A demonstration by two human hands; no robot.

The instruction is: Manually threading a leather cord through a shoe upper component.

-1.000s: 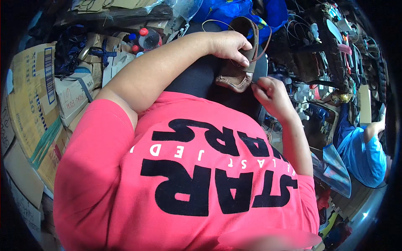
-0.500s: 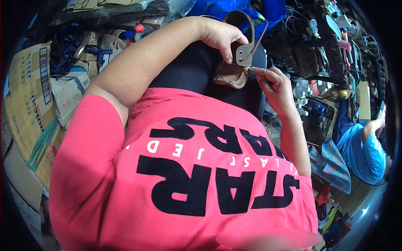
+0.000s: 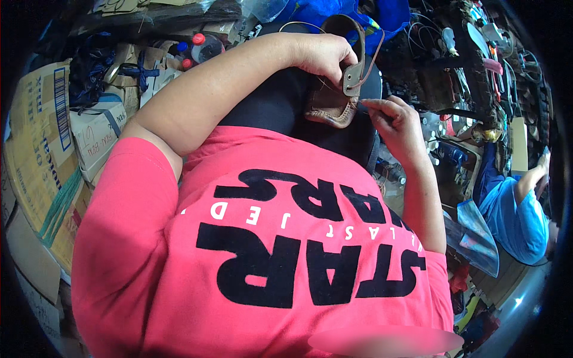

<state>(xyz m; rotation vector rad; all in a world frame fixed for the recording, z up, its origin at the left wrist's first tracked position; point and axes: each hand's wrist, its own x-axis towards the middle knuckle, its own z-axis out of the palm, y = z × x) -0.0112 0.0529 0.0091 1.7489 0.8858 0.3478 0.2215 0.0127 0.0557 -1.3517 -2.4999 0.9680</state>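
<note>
A brown leather shoe (image 3: 330,111) with a stitched toe seam is held over my dark-clothed lap. My left hand (image 3: 331,55) is closed on its upper, fingers partly inside the opening, beside a grey eyelet flap (image 3: 352,79). A thin brown lace (image 3: 375,52) loops from that flap. To the right of the shoe, my right hand (image 3: 394,119) has thumb and forefinger pinched together at the end of the seam. Between these fingertips is a thin needle-like thing, too small to make out fully.
Cardboard boxes (image 3: 45,149) and a white box (image 3: 98,134) stand at the left, with red-capped bottles (image 3: 203,46) farther back. A blue bag (image 3: 382,15) lies beyond the shoe. Cluttered shelving (image 3: 471,77) fills the right, where another person in a blue shirt (image 3: 516,218) sits.
My left hand has shifted slightly right, its thumb now tucked behind the flap. The eyelet flap has tilted more upright. My right fingertips remain by the seam, moved slightly right.
</note>
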